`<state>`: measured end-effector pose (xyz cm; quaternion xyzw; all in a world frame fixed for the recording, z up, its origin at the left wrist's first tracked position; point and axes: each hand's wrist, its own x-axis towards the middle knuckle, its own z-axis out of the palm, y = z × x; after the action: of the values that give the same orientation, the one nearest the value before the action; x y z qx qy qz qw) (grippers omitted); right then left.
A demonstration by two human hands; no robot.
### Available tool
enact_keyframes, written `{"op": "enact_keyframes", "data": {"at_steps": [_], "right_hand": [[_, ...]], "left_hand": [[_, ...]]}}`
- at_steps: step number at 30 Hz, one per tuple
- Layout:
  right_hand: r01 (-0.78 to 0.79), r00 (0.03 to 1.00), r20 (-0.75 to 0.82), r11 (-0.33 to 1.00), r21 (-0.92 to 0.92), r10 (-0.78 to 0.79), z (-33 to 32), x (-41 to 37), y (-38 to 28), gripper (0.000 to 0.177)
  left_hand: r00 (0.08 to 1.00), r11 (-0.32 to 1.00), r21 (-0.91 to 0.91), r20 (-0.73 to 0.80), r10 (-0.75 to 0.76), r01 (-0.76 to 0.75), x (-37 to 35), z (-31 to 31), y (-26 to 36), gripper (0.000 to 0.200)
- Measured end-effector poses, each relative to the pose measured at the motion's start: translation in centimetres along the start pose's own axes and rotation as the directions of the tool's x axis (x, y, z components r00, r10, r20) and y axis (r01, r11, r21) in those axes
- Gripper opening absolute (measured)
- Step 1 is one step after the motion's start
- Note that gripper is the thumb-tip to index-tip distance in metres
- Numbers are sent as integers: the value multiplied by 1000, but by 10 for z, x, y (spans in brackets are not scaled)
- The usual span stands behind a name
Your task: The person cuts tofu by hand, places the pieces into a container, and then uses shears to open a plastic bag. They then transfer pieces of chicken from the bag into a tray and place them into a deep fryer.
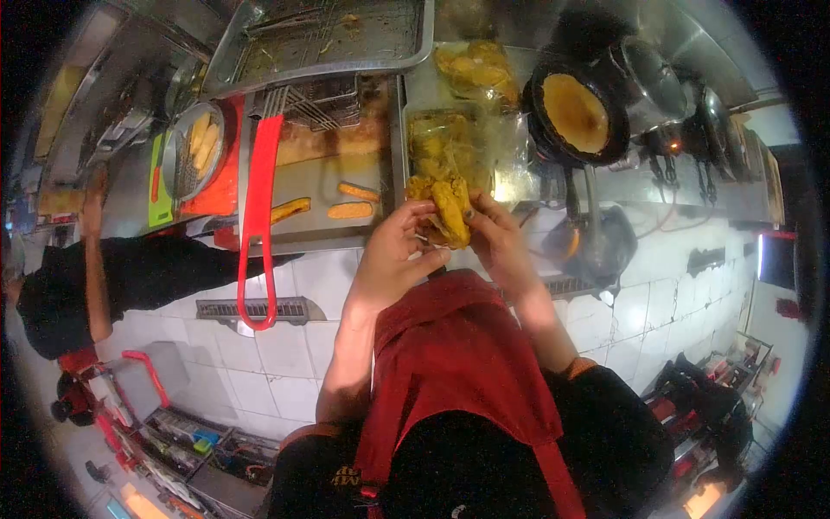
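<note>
Between my hands, just in front of the red apron (pixel 458 346), is a yellow-coated piece of chicken (pixel 451 210). My left hand (pixel 402 251) grips it from the left, with thumb and fingers curled round it. On the other side, the fingers of my right hand (pixel 499 235) press against the piece. Right behind it stands a clear container (pixel 421 149) of similar yellow pieces, with clear plastic around it. Farther back lies another heap of yellow chicken (pixel 475 69).
Left of my hands, a fry basket (pixel 316 105) with a long red handle (pixel 259 199) rests over a fryer; browned pieces (pixel 350 210) lie before it. At right, a black pan (pixel 538 130) holds a pancake (pixel 575 112). Far left, a co-worker's arm (pixel 95 259) reaches over the counter.
</note>
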<state>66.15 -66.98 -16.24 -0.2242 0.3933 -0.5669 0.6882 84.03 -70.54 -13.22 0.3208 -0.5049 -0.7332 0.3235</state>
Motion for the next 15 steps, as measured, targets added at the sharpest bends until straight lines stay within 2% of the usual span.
{"op": "enact_keyframes", "data": {"at_steps": [2, 3, 4, 7, 8, 9, 10, 11, 12, 14, 15], "right_hand": [[16, 999, 30, 1000, 5, -16, 5, -2, -2, 37], [75, 994, 84, 995, -71, -69, 8, -3, -2, 41], [138, 983, 140, 980, -142, -118, 10, -4, -2, 46], [49, 993, 116, 974, -221, -24, 7, -3, -6, 49], [48, 993, 116, 974, -221, -23, 7, -2, -6, 49], [79, 991, 127, 962, -261, -47, 8, -1, -6, 49], [110, 988, 140, 948, -299, -71, 10, 0, -5, 50], [109, 988, 141, 948, -299, -69, 12, 1, -5, 50], [119, 987, 143, 937, -328, -76, 14, 1, -4, 49], [127, 986, 145, 925, -357, -79, 12, 1, -1, 48], [120, 989, 138, 872, -475, -61, 7, 1, 3, 46]], "left_hand": [[991, 978, 199, -106, 83, -60, 0, 5, -1, 49], [991, 978, 200, -107, 82, -60, 0, 7, -1, 49], [980, 951, 303, -162, 114, -61, -1, 8, -1, 47], [952, 866, 499, -249, 179, -32, -5, 10, 4, 45], [935, 809, 588, -284, 211, -4, -6, 10, 5, 46], [935, 809, 588, -285, 210, -2, -6, 9, 5, 46], [905, 743, 668, -291, 310, -39, -6, 8, 6, 44], [868, 667, 742, -285, 407, -68, -5, 7, 6, 43], [867, 667, 742, -288, 407, -66, -4, 4, 8, 43], [814, 370, 905, -46, 579, -212, -1, -2, 14, 31], [814, 371, 905, -48, 578, -209, 2, -4, 14, 31]]}}
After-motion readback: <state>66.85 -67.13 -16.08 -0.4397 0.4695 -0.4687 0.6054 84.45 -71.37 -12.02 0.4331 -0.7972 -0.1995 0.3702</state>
